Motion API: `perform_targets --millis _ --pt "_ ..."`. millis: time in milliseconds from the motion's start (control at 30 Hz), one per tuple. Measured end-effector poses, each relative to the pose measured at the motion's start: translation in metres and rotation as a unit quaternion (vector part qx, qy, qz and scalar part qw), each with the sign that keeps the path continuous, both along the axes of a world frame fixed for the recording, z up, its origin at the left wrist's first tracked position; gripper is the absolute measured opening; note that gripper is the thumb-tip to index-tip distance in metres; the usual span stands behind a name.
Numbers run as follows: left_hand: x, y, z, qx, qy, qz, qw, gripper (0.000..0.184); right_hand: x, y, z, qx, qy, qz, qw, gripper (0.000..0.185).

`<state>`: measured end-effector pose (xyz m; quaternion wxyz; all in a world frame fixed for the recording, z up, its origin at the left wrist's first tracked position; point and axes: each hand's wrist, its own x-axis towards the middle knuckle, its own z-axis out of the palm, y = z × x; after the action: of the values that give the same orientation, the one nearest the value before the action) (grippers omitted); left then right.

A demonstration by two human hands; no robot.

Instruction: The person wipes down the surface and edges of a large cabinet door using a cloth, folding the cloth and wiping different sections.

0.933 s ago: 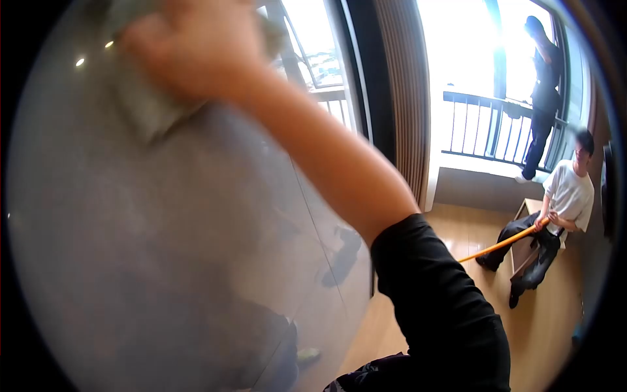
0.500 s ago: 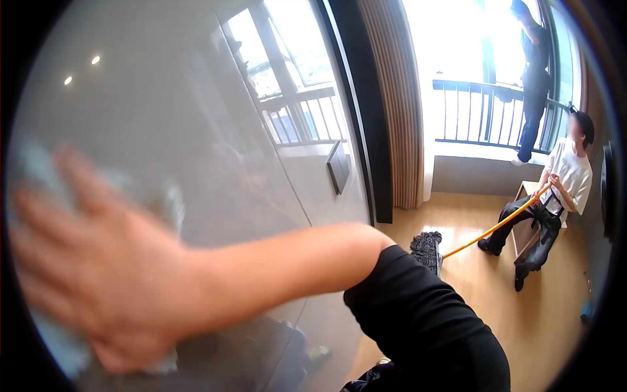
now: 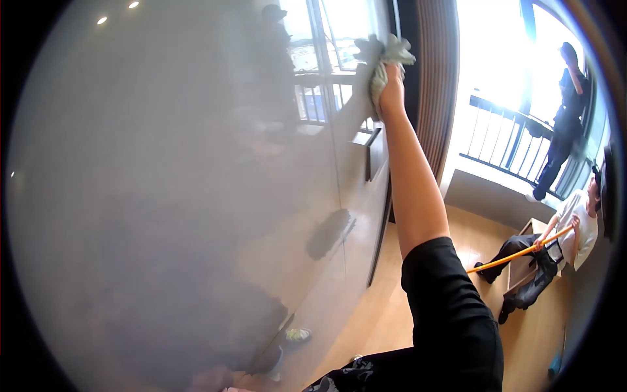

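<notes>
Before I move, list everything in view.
Glossy panel: one, grey, left
Rectangular piece: one, dark, panel's right side
Cloth: one, pale green, panel's right edge
Window: one, white, upper right
Curtain: one, brown, beside window
Railing: one, dark, across window
Standing person: one, dark clothes, window
Seated person: one, white top, right
Pole: one, orange, held by seated person
Wooden seat: one, brown, under seated person
Floor: one, brown, lower right
Unclear object: one, blue, bottom right
Right hand: one, bare, holding cloth
Sleeve: one, black, lower right
</notes>
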<state>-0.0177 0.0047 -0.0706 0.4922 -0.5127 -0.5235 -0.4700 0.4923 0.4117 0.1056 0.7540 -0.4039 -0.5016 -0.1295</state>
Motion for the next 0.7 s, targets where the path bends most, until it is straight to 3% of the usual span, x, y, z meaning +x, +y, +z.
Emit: perform_targets --millis 167,267,367,433,567,700 --pt "-0.013 0.014 -0.014 0.055 0.048 -0.019 0.997 0.028 -0.058 -0.047 0.003 -0.015 0.120 0.118 0.986 0.041" --pt "-0.028 0.006 -0.018 0.071 0.077 -0.036 0.994 0.029 -0.096 -0.054 -0.006 0.026 0.025 0.088 0.995 0.042" --pt "-0.034 -0.008 -0.034 0.060 0.052 -0.039 0.996 0.027 -0.180 -0.124 -0.003 0.012 -0.079 -0.007 0.997 0.061" --pt "-0.030 -0.016 -0.014 0.064 0.072 -0.078 0.992 0.025 -0.229 -0.198 0.025 0.013 -0.109 0.020 0.994 0.074" --pt "-0.026 -0.024 0.003 0.075 0.096 -0.139 0.983 0.023 -0.299 -0.275 0.032 0.037 -0.230 -0.028 0.972 0.079" --pt "-0.040 -0.049 0.001 -0.056 0.140 -0.234 0.960 0.014 -0.357 -0.331 0.020 0.074 -0.267 0.003 0.961 0.085"
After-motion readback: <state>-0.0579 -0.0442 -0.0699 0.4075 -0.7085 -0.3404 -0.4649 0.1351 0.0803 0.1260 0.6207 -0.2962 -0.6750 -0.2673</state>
